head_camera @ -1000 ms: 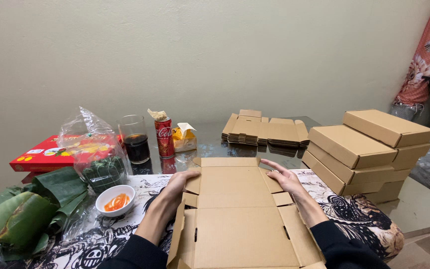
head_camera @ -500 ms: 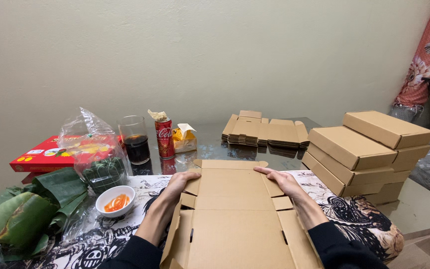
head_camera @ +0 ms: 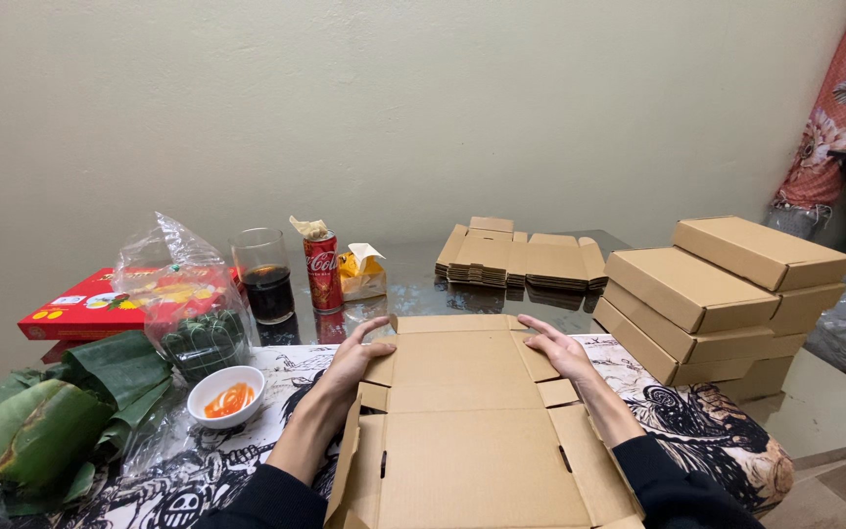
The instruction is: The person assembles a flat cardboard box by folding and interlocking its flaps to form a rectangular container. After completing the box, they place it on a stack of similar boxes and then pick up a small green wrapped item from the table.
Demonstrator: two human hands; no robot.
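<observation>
**Flat cardboard box under both hands, table stock around it**

Item in hand: one unfolded cardboard box (head_camera: pixel 472 421), brown, lying flat on the printed black-and-white cloth (head_camera: pixel 198 480) at the table's near edge, dead centre before you. Its far flaps point to 12 o'clock.

Your left hand (head_camera: pixel 352 364) lies at 10 o'clock of the box, palm down, fingers spread and pressing the far left side flap; not closed round anything. Your right hand (head_camera: pixel 558 351) lies at 2 o'clock, also flat and open, fingers on the far right flap. Both sleeves are dark.

Other stock:
- Stack of flat box blanks (head_camera: pixel 521 257), at 12 o'clock, well apart from your hands, on the glass tabletop (head_camera: pixel 834 402).
- Pile of finished boxes (head_camera: pixel 727 289), at 2 o'clock, several high.
- Red can (head_camera: pixel 322 272) and glass of dark drink (head_camera: pixel 266 276), at 11 o'clock, side by side.
- Small yellow carton (head_camera: pixel 362 272), just right of the can.
- Clear plastic bag (head_camera: pixel 183 294) holding green wrapped parcels, at 10 o'clock, before a red flat box (head_camera: pixel 80 312).
- White bowl (head_camera: pixel 226 396) with orange shreds, at 9 o'clock, near your left forearm.
- Banana leaves (head_camera: pixel 41 421), at 9 o'clock, far left.
</observation>
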